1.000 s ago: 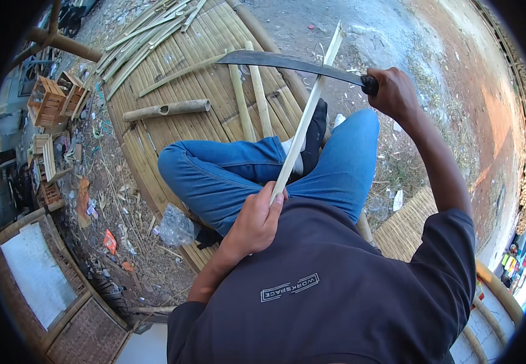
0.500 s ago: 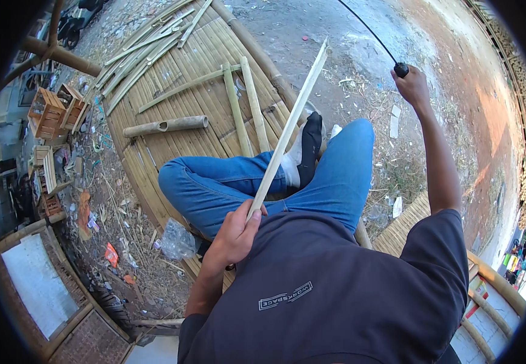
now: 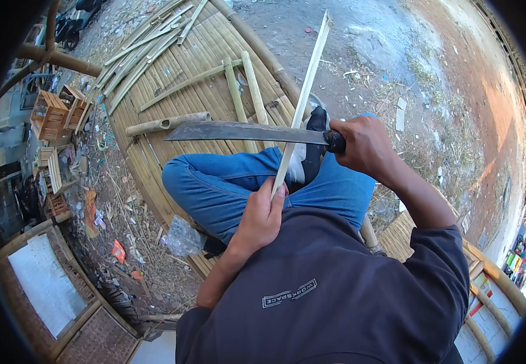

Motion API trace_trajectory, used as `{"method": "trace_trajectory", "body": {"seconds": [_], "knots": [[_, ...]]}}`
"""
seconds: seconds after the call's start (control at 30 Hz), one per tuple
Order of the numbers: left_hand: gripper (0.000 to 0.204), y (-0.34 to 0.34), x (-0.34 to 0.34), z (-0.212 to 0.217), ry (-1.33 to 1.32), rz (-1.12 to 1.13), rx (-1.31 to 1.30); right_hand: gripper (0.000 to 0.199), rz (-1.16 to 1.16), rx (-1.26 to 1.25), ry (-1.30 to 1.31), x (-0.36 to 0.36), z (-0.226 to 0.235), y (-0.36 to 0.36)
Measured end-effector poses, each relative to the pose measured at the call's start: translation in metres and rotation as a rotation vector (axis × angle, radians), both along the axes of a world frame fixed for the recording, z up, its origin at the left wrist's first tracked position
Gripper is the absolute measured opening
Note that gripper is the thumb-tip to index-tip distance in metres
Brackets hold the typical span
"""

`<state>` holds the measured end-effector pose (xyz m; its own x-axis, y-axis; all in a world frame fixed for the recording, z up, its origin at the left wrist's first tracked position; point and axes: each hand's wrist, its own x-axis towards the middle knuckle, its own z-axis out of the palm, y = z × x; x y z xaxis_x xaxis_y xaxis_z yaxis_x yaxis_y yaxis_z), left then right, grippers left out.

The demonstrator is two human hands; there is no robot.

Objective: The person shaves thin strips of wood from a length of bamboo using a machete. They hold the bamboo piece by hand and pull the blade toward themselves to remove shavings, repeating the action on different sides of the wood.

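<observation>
My left hand is closed round the lower end of a pale bamboo strip, which slants up and away over my crossed legs. In my right hand is the dark handle of a machete. Its long blade points left and lies across the strip just beyond my left hand; whether the edge bites into the bamboo I cannot tell. Past the blade tip rests a short bamboo tube with a notch cut in it. Two bamboo strips lie near my foot.
I sit on a slatted bamboo platform. At its far end is a heap of split bamboo strips. Wooden crates stand on the littered ground to the left. A clear plastic bag sits by my left knee.
My right hand has swung the machete in from the far right, down across the strip. My left hand and the strip have shifted slightly right and forward.
</observation>
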<state>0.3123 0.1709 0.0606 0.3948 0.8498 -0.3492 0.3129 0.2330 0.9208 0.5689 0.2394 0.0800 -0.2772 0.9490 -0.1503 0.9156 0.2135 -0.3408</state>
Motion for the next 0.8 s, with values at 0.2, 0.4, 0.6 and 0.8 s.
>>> {"method": "trace_trajectory", "body": {"seconds": [0.2, 0.4, 0.6, 0.8], "knots": [[0.013, -0.002, 0.005, 0.000, 0.136, 0.044, 0.246, 0.019, 0.056, 0.055, -0.069, 0.005, 0.002, 0.010], [0.014, -0.002, -0.001, 0.010, 0.148, 0.037, 0.220, 0.017, 0.057, 0.173, 0.045, 0.007, -0.002, 0.013], [0.016, 0.001, -0.008, 0.029, 0.160, 0.034, 0.222, 0.014, 0.009, 0.245, 0.027, 0.015, 0.004, 0.025], [0.015, 0.000, -0.007, 0.029, 0.147, 0.032, 0.287, 0.019, 0.041, 0.304, 0.017, 0.028, 0.000, 0.036]]}}
